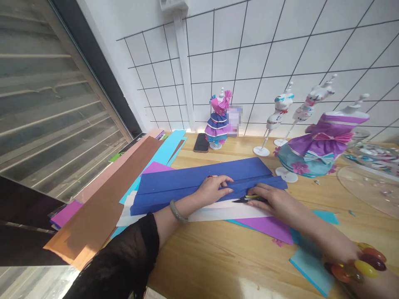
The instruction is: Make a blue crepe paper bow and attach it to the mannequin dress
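Folded dark blue paper (199,178) lies across the table with a lengthwise crease, its front layer over a white sheet (215,212). My left hand (216,189) rests on the blue paper, thumb and fingers apart and pointing right. A jade-like bangle (178,211) circles that wrist. In my right hand (264,198) is a slim black pointed tool (240,200) with a yellow part. Its tip points left along the lower edge of the blue paper; the fingers hide the rest, so its exact kind is unclear. Purple paper (268,227) sticks out below the white sheet.
Brown paper (106,199) and light blue paper (166,147) are stacked on the left. A phone (201,143) and a small dressed mannequin (217,120) stand at the back. A larger dressed mannequin (324,141) is at right, near a clear round tray (368,191). Blue scraps (311,265) lie front right.
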`<state>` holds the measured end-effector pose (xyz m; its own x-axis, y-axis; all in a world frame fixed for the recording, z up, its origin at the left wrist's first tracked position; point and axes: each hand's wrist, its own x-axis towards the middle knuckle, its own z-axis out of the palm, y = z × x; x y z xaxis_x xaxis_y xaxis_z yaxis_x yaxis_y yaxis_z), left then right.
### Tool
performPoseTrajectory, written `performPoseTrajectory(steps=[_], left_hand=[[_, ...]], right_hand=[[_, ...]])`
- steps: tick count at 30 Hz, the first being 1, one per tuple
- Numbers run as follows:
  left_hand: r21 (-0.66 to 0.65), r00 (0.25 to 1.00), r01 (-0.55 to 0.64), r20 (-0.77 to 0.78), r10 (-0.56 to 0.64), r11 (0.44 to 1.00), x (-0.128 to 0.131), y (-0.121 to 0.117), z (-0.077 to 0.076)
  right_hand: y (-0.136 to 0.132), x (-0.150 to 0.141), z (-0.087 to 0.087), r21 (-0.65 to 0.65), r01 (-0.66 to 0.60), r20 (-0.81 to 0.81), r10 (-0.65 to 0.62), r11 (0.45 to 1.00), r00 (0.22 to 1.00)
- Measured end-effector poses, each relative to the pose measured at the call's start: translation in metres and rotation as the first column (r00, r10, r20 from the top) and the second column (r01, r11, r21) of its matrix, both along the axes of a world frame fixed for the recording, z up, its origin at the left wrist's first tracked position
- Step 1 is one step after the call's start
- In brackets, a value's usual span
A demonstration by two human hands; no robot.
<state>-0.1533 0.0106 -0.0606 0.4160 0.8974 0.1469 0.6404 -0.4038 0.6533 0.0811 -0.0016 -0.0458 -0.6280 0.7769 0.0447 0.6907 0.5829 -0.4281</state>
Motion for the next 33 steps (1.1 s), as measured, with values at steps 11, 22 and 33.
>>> performPoseTrajectory(steps=[11,22,33], left_hand=[[0.002,0.999,0.020,-0.025,-0.020,1.000,-0.0001,-0.0002,0.0001],[0.004,0.999,0.030,-0.030,-0.030,1.000,-0.0004,-0.0011,-0.0015],[0.008,1.000,0.020,-0.013,-0.020,1.000,-0.0001,-0.0016,-0.0015]], right_hand=[[0.0012,-0.0010,-0.0009,0.003,0.007,-0.016,-0.007,1.000,1.000],[0.0012,-0.0013,-0.0006,-0.035,0.024,-0.038,-0.025,0.999,0.999],[-0.0002,-0.0029,-0.0011,-0.004,0.042,-0.024,-0.042,0.999,0.999]])
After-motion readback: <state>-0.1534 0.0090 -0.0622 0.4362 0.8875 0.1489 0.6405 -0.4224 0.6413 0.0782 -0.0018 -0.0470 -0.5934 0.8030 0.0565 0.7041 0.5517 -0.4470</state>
